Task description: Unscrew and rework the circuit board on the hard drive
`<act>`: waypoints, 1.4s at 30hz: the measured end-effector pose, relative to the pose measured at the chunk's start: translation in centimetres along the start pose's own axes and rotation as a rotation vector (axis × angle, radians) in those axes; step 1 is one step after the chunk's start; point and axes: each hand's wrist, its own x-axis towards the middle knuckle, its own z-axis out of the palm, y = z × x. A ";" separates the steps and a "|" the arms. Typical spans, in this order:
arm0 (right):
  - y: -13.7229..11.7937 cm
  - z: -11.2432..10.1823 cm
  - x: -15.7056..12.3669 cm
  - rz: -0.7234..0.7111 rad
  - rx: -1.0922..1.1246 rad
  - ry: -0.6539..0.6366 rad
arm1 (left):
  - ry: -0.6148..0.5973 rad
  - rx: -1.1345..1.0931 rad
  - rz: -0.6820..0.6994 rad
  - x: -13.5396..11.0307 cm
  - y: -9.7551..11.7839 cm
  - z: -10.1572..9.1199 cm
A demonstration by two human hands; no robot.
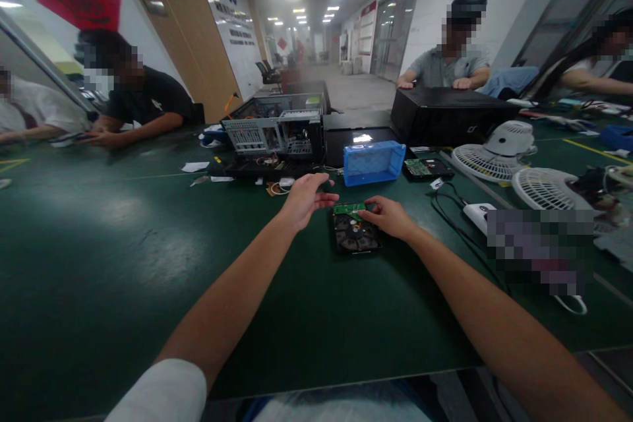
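Note:
A black hard drive (355,236) lies on the green table (148,264) in front of me, underside up. A small green circuit board (348,208) rests tilted on its far edge. My right hand (388,216) pinches the right end of that board with thumb and fingers. Just left of the drive, my left hand (306,198) hovers with fingers apart and curved around a small dark object that I cannot make out.
An open computer case (275,135) and a blue plastic bin (373,162) stand behind the drive. Another circuit board (425,168), two white fans (494,151), cables and a black case (448,115) lie to the right. Several people sit around the table.

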 end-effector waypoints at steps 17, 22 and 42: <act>0.3 0.2 0.1 -0.027 -0.015 0.018 | -0.044 -0.015 -0.021 0.0 -0.1 0.0; 0.3 0.2 0.1 -0.012 -0.010 0.014 | -0.025 -0.039 -0.044 0.0 0.1 0.1; 0.0 0.1 0.1 -0.013 -0.008 0.001 | -0.047 -0.002 -0.057 -0.5 0.3 0.4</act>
